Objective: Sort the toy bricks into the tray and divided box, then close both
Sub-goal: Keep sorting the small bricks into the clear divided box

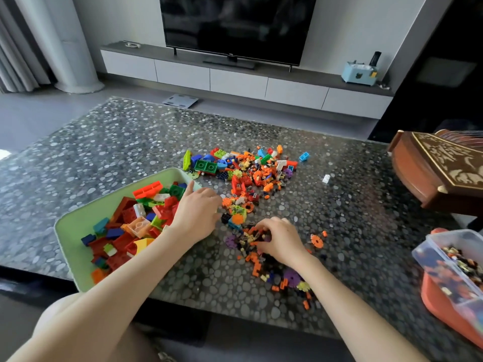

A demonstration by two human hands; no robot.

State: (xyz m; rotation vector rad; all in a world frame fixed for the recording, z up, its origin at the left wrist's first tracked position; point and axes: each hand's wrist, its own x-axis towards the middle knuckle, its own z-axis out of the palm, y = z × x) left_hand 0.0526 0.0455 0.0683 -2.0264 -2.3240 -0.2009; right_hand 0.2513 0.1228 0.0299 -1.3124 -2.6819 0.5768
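We see a dark table topped with a grey pebble pattern; a pale green plastic tray sits at its near left edge, open, with large toy bricks in red, orange, green, blue and yellow heaped toward its right half. In the middle of the table lies a loose spread of mixed bricks and gear-shaped pieces, mostly orange, with green and blue blocks at its far left side; a lone light blue brick and a small white brick lie apart from it, toward the right edge.

Our left hand hangs over the tray's far right corner, back up, one finger straight out above the bricks there and the rest folded under; we cannot tell whether it holds anything. Our right hand is down on a heap of small dark and orange pieces near the middle of the near edge; its fingers are curled tight and pinch into that heap. An orange gear wheel lies just right of this hand, and a purple gear wheel lies nearer us, beside the forearm.

At the near right corner stands a clear plastic divided box, open, small pieces showing in its compartments; it rests on an orange lid-like sheet. A carved brown wooden case overhangs the right edge; a black television stands beyond the far edge.
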